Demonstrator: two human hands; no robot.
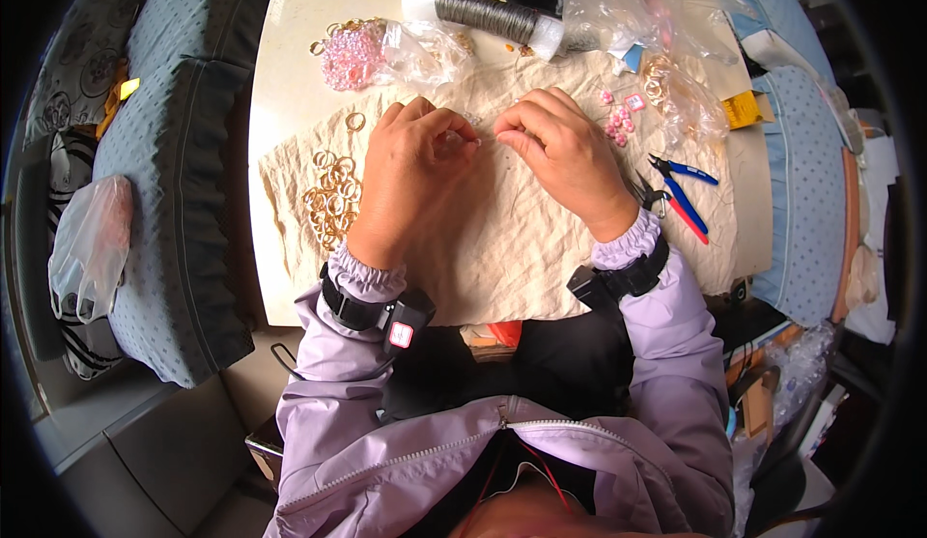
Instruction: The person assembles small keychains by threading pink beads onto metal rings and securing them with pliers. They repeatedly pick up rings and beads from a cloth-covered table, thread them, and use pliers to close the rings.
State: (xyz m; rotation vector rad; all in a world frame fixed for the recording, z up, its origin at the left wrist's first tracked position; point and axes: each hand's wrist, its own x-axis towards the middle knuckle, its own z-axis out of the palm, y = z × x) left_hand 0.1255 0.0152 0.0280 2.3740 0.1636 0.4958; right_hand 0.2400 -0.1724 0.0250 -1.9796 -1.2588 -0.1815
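I read this place as a home craft corner used for jewellery or beadwork, not a factory bench. The pale tabletop [309, 16] is small and carries a crumpled cream cloth [502, 239] as a work mat. On and around the cloth lie loose gold rings [331, 200], pink beads [352, 55] in clear bags, a spool of grey wire [483, 14] and small pliers with blue and red handles [681, 195]. Blue padded cushions [159, 200] with dark frilled edges flank the tabletop on the left, which suggests household seating. At the right edge I see clutter, possibly packaging, too distorted to identify.
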